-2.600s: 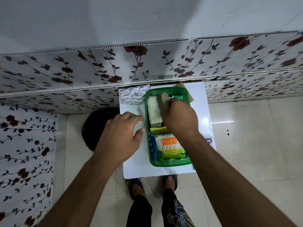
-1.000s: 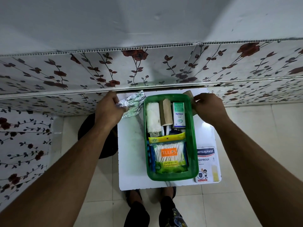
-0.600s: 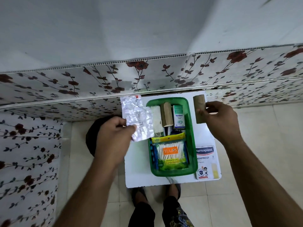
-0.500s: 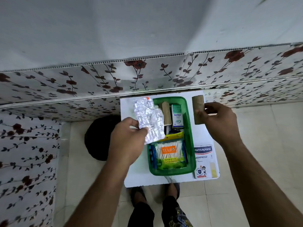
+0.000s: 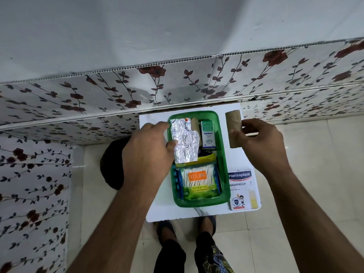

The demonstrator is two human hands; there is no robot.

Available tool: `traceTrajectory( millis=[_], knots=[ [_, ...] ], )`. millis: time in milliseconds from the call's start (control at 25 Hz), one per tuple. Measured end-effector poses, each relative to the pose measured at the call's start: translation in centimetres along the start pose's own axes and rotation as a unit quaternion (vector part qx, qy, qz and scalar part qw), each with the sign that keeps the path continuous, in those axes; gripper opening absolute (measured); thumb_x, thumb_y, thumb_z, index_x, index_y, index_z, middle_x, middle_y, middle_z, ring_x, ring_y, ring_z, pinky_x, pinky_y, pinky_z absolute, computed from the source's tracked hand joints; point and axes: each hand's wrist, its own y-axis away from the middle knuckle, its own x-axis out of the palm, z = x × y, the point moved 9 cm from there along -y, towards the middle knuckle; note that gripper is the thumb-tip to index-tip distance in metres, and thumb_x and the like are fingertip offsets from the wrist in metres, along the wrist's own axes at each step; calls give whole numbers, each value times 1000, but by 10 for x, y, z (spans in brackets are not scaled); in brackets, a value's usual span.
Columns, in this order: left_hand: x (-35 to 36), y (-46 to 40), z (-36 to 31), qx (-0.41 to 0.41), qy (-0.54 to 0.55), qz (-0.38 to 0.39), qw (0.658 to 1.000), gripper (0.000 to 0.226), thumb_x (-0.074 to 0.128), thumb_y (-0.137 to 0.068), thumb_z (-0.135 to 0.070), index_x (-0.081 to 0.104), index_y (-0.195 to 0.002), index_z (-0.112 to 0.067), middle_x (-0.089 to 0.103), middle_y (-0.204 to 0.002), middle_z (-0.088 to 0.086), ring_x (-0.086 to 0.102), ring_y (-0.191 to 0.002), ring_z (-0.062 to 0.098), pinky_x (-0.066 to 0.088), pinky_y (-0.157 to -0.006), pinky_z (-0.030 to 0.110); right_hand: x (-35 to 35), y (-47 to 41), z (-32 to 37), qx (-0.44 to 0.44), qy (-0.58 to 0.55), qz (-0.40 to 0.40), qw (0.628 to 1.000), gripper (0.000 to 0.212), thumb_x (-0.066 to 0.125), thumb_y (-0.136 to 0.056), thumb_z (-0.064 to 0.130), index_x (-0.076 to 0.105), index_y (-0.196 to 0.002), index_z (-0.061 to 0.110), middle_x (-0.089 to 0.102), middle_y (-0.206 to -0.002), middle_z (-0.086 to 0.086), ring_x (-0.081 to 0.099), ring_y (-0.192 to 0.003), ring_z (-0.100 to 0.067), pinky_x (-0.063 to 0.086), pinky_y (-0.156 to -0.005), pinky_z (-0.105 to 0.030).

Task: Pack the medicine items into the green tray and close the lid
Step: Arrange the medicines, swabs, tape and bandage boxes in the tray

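Note:
The green tray (image 5: 224, 166) sits on a small white table (image 5: 157, 209). Inside it are a Tulips cotton swab pack (image 5: 198, 180), a yellow packet (image 5: 206, 159), a white Optibex box (image 5: 207, 134) and a brown roll (image 5: 195, 123). My left hand (image 5: 147, 154) holds a silver foil tablet strip (image 5: 184, 140) over the tray's far left part. My right hand (image 5: 260, 140) grips a brown bandage roll (image 5: 233, 127) just right of the tray, above the table. A Hansaplast box (image 5: 243, 189) lies on the table right of the tray. No lid is visible.
A floral-patterned wall panel (image 5: 177, 85) stands right behind the table. A dark round object (image 5: 112, 166) sits on the tiled floor left of the table. My feet (image 5: 185, 227) are under the table's near edge.
My left hand picked the foil strip off the table's far left and carried it right, over the tray. My right hand took the brown roll from behind the tray and holds it beside the tray.

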Motion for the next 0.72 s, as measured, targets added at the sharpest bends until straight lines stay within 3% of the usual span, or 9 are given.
traceTrajectory(
  millis=[80, 200, 280, 440, 600, 720],
  knots=[
    [29, -10, -8, 70, -99, 84, 989, 77, 73, -75, -53, 43, -142, -30, 35, -153, 12, 34, -136, 36, 38, -103, 50, 4, 5, 11, -9, 1, 1, 1000, 29, 64, -85, 41, 71, -104, 20, 69, -89, 8, 64, -85, -13, 49, -77, -29],
    [67, -18, 0, 86, -195, 155, 965, 94, 73, -67, -63, 32, -147, -34, 5, -163, 14, 10, -146, 41, 29, -109, 57, 22, 13, 30, -37, 46, -1, 998, 38, 54, -88, 55, 71, -93, 21, 72, -84, 7, 65, -80, -17, 51, -73, -31],
    [73, -21, 6, 75, -190, 160, 966, 95, 73, -66, -65, 31, -146, -36, 5, -163, 15, 8, -146, 41, 29, -109, 57, 36, 13, 40, -72, 130, -14, 989, 41, 51, -88, 56, 70, -95, 20, 73, -88, 2, 66, -80, -23, 51, -68, -32],
    [70, -23, 2, 82, -186, 141, 969, 97, 72, -65, -66, 31, -146, -35, 8, -162, 14, 9, -146, 40, 29, -109, 56, 58, 12, 56, -132, 281, -43, 950, 35, 54, -87, 43, 61, -103, 13, 64, -98, -8, 63, -87, -33, 33, -60, -31],
    [75, -24, 3, 93, -176, 139, 970, 97, 70, -66, -68, 26, -148, -38, 7, -163, 14, 8, -147, 40, 27, -109, 56, 65, 8, 56, -147, 305, -82, 937, 35, 62, -83, 37, 53, -100, 8, 63, -95, -13, 61, -87, -35, 32, -61, -33],
    [74, -24, 5, 87, -169, 156, 969, 96, 70, -67, -67, 27, -148, -38, 9, -163, 13, 8, -147, 39, 26, -110, 56, 70, 4, 44, -133, 301, -63, 942, 40, 62, -83, 43, 53, -102, 9, 63, -96, -12, 61, -88, -34, 33, -62, -33]
  ],
)
